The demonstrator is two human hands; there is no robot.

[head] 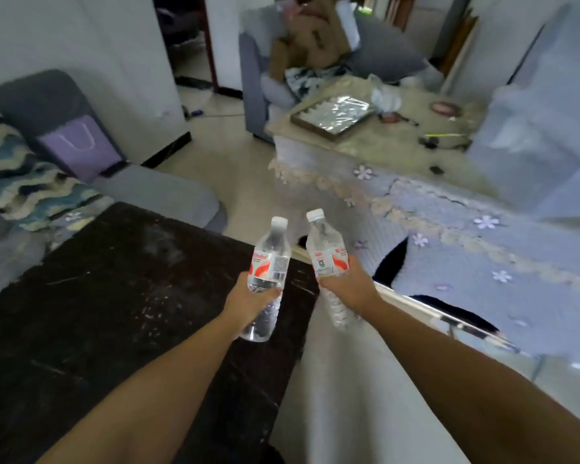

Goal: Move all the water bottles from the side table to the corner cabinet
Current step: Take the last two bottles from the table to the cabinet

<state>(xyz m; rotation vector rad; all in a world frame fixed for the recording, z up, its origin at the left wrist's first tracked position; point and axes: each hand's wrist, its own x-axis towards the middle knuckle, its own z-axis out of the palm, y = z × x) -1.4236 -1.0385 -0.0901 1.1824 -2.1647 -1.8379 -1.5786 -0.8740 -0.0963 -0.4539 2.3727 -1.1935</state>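
Note:
I hold two clear water bottles with white caps and red-and-white labels, both upright and side by side in front of me. My left hand grips the left water bottle around its lower half, above the right edge of a dark, scuffed table top. My right hand grips the right water bottle at its middle, over the pale floor beside that table. No corner cabinet can be made out.
A grey sofa with a patterned blanket and a purple bag lies left. A coffee table with a lace-edged blue cloth, a framed tray and small items stands right. A grey armchair piled with cardboard sits beyond; a doorway opens behind.

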